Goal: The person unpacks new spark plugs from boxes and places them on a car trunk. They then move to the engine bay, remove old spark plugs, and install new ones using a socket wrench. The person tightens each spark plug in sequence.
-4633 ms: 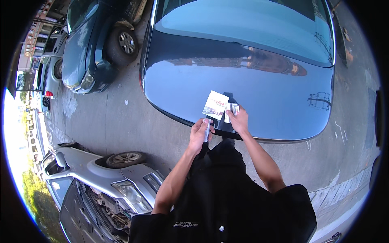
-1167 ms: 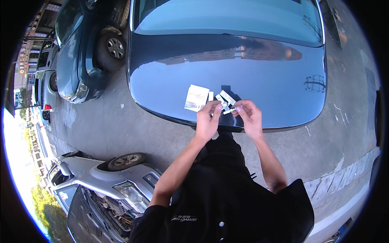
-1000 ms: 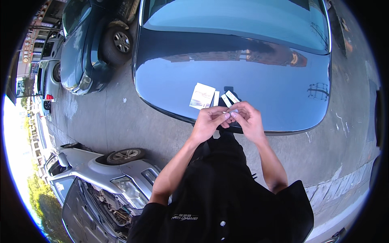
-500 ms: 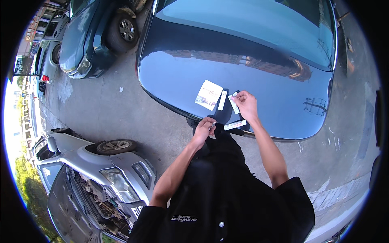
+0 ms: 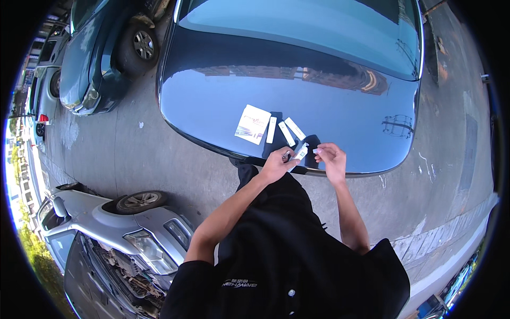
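Head view: both hands are over the near edge of a glossy dark car's trunk lid [image 5: 340, 122], each gripping something small. Left hand [image 5: 274, 167] has its fingers closed around a slim white carton [image 5: 300, 152]; carton is tilted, upper end pointing up and to the right, away from the palm. Small dark item [image 5: 286, 157] also sits at the left fingers, too small to identify. Right hand [image 5: 334, 162] pinches a tiny white piece [image 5: 316, 151] between thumb and fingertips, just right of the carton's upper end, with a narrow gap between. Can't tell what the piece is.

On the lid, beyond the left hand: flat white square packet [image 5: 252, 124] with a printed face, lying at a slant. Right of it, three slim white boxes lie flat: left box [image 5: 271, 130] just beside the packet, middle box [image 5: 287, 134] and right box [image 5: 295, 128] close together, both leaning the other way. Can't tell if those two touch. Lid mirrors sky, a building and the wearer's dark outline.

Around: silver car [image 5: 114, 220] at lower left, hood up, engine bay [image 5: 125, 268] exposed. Dark green car [image 5: 79, 64] at upper left, front wheel [image 5: 143, 45] showing. Concrete ground [image 5: 143, 154] between the cars. Wearer's shirt [image 5: 319, 255] is black.
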Available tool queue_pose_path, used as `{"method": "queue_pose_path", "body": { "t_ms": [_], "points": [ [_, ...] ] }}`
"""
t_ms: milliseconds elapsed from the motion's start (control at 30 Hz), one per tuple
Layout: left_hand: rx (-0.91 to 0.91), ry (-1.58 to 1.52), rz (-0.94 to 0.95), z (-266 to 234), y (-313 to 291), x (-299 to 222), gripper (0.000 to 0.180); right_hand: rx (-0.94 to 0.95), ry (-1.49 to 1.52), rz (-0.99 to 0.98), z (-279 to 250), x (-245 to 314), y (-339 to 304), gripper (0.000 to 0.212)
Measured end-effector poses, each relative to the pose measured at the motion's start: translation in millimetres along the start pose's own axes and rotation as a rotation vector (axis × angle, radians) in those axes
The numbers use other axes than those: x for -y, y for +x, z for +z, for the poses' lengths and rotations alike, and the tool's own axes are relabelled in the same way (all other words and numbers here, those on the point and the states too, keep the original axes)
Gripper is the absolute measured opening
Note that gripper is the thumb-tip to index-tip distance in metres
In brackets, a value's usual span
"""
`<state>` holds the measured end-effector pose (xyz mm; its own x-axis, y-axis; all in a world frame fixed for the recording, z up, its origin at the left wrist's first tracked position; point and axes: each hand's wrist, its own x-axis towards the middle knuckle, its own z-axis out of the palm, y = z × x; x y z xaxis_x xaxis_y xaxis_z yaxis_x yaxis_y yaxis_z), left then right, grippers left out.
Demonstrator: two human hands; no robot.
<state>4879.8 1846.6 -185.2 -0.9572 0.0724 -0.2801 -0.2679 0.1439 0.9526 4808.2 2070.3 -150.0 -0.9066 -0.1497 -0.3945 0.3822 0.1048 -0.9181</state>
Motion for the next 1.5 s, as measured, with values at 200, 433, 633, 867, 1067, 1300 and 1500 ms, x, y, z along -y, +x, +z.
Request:
{"method": "queue_pose_path", "body": {
  "t_ms": [200, 433, 633, 867, 1067, 1300, 1500],
  "points": [
    [0.119, -0.316, -0.141, -29.1, -23.4, -59.3, 0.022, 0.169, 0.076, -0.150, 22.8, 54.2, -16.5, 0.017],
    [0.023, -0.280, -0.132, -44.7, -32.6, -89.4, 0.021, 0.240, -0.260, -0.469, 43.7, 89.1, -14.1, 0.014],
    [-0.076, -0.309, -0.141, -42.5, -29.1, -56.7, 0.016, 0.333, -0.136, -0.282, 52.7, 60.5, -3.1, 0.013],
    [-0.492, 0.098, -0.263, -45.4, -22.5, 10.5, 0.033, 0.235, -0.428, -0.079, 80.4, 7.3, 54.5, 0.017],
    [-0.477, 0.647, -0.156, -45.7, 15.4, 1.0, 0.025, 0.229, -0.596, -0.195, 98.2, 26.9, 86.1, 0.024],
    [-0.364, 0.783, -0.284, -47.8, 45.1, -5.4, 0.033, 0.201, -0.686, -0.162, 106.1, 30.7, 98.4, 0.028],
    [-0.492, 0.449, -0.230, -65.0, -8.2, -40.0, 0.031, 0.241, -0.487, -0.202, 119.8, 49.1, 90.3, 0.025]
  ]
}}
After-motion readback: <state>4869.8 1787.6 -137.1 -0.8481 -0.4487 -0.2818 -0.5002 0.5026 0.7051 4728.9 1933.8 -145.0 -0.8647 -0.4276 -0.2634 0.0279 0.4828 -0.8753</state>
